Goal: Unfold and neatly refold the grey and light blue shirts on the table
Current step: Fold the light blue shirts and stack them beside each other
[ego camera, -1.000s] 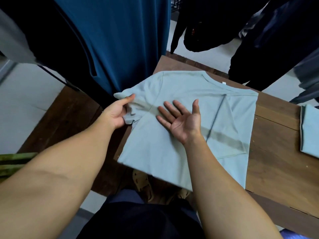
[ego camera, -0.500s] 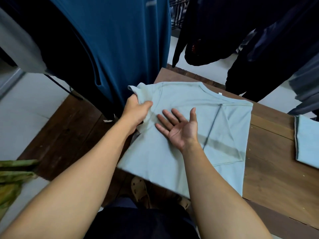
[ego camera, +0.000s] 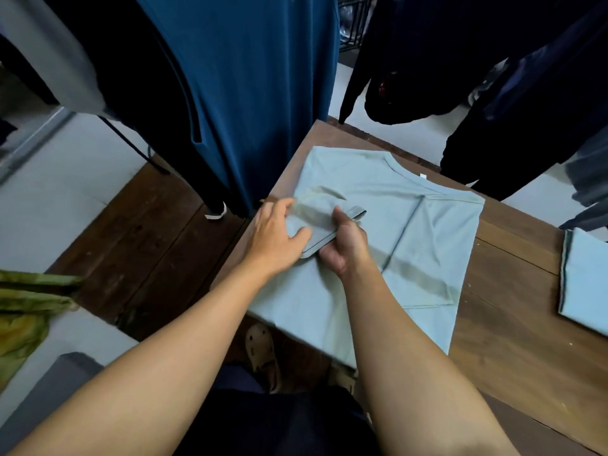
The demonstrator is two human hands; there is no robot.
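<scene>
The right hand (ego camera: pixel 345 248) pinches the turned-in sleeve (ego camera: pixel 322 222) of the light blue shirt (ego camera: pixel 427 232), thumb on top and fingers curled beneath. The left hand (ego camera: pixel 276 235) clasps the same flap from the other side. The shirt lies flat on the wooden table (ego camera: pixel 513 324), its hem hanging over the near edge. Another folded shirt (ego camera: pixel 585 281) sits well apart to the right, and a teal garment (ego camera: pixel 256 93) hangs behind.
</scene>
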